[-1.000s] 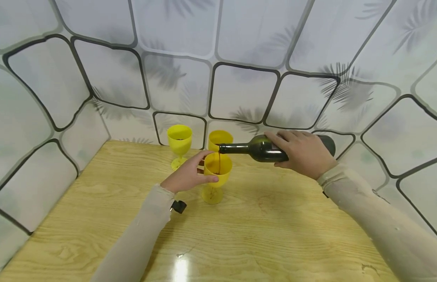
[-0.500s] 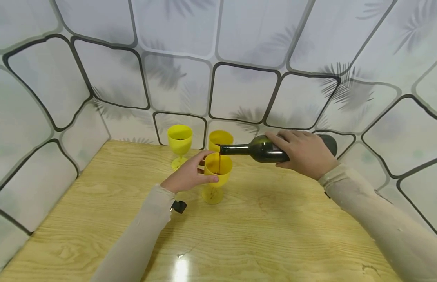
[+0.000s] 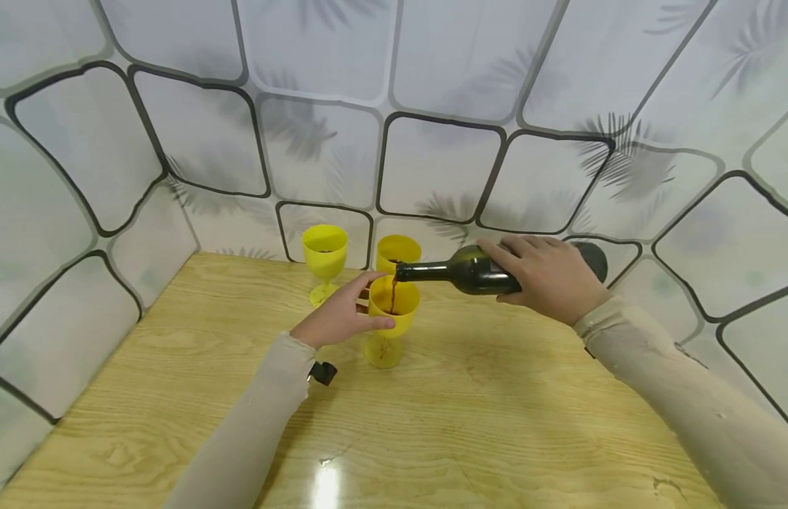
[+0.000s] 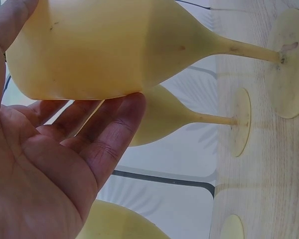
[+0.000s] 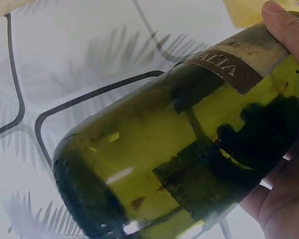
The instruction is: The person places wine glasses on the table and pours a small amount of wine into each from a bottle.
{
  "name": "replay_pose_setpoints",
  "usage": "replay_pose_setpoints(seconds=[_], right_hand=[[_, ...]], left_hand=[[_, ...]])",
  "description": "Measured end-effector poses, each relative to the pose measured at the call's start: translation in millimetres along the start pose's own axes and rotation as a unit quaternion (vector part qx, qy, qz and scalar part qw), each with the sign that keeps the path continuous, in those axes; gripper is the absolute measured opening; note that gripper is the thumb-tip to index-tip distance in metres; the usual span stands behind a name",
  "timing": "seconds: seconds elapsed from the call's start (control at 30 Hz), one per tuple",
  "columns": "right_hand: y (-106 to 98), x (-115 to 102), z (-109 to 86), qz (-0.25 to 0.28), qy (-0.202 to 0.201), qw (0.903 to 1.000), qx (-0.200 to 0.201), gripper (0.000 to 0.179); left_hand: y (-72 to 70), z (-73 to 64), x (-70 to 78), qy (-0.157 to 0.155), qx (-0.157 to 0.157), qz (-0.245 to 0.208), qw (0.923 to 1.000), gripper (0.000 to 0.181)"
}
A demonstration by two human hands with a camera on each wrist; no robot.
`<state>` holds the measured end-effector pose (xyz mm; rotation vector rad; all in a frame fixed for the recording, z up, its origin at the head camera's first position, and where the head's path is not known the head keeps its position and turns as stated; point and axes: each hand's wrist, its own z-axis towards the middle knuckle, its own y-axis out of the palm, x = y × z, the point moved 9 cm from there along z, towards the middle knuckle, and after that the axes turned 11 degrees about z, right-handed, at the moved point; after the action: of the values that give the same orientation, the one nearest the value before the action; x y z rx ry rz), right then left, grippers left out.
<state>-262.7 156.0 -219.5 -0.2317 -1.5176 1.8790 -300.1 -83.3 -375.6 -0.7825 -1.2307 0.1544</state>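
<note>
In the head view my left hand (image 3: pixel 339 312) holds the front yellow goblet (image 3: pixel 404 322) by its bowl, thumb on the near side. The left wrist view shows this goblet (image 4: pixel 99 50) upright on its round foot, with fingers curved against the bowl. My right hand (image 3: pixel 549 277) grips a dark green wine bottle (image 3: pixel 473 271) round its body from above. The bottle lies almost level, its mouth over the goblet's rim. A thin dark red stream falls from it into the bowl. In the right wrist view the bottle (image 5: pixel 139 164) carries a torn label.
Two more yellow goblets stand behind: one at the back left (image 3: pixel 324 258), another (image 3: pixel 400 247) right behind the front goblet and the bottle's neck. Dark liquid shows in both. A patterned wall (image 3: pixel 438 170) borders the wooden table (image 3: pixel 483 417) at the back and left.
The red stream has turned wavy where it ran straight before. The bottle has shifted very slightly right since the first frame. My left hand and the goblets stay put.
</note>
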Motion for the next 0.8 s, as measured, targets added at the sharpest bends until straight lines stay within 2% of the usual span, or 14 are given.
replay_pose_setpoints(seconds=[0.8], right_hand=[[-4.2, -4.7, 1.9, -0.001, -0.009, 0.9999, 0.01, 0.101]], left_hand=[[0.3, -1.5, 2.3, 0.006, 0.0, -0.014, 0.9999, 0.08]])
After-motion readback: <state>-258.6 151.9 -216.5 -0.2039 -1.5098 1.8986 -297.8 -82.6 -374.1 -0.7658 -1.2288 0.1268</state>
